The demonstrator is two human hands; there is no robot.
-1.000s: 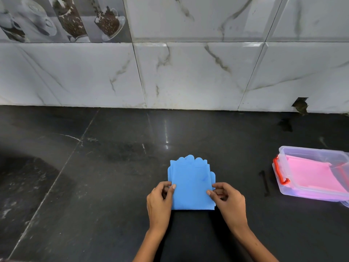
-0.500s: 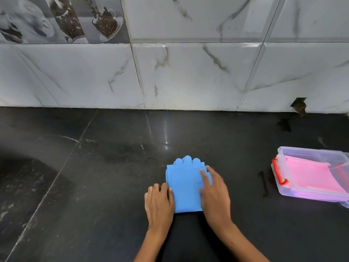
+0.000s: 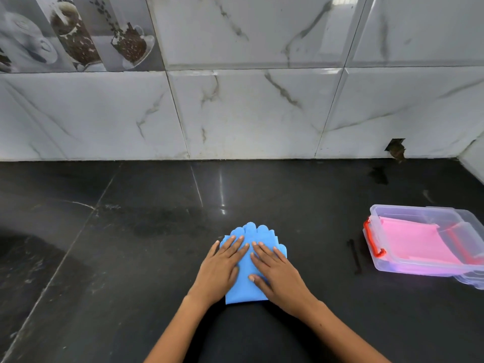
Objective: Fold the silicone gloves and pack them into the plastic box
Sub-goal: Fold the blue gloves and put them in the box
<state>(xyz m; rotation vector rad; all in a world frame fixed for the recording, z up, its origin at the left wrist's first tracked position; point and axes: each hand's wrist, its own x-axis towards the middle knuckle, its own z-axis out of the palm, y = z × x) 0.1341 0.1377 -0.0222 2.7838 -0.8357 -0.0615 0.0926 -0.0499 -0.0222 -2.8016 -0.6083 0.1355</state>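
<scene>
A folded blue glove (image 3: 245, 260) lay flat on the black counter (image 3: 131, 258), close to the counter's near edge and about midway along it. Its rounded fingertips pointed toward the wall and stuck out beyond the person's fingers.

Both hands lay on the glove, palms down. The left hand (image 3: 222, 268) covered the glove's left side, fingers straight and slightly spread, its outer fingers reaching past the glove's left edge onto the counter. The right hand (image 3: 275, 271) covered the right side in the same flat way, fingers straight, with the thumb lying on the blue surface near the glove's middle. Neither hand gripped anything; they simply pressed on it (the index fingers nearly met over the centre of the glove).

The plastic box (image 3: 377, 255) sat well apart, toward the right edge of the counter, its lid off and a red latch (image 3: 373, 241) on its left end. A pink glove (image 3: 419, 244) lay folded inside it.

Behind the counter ran a wall of marbled white tiles (image 3: 262, 106), one tile at the far left printed with cups and coffee beans.
</scene>
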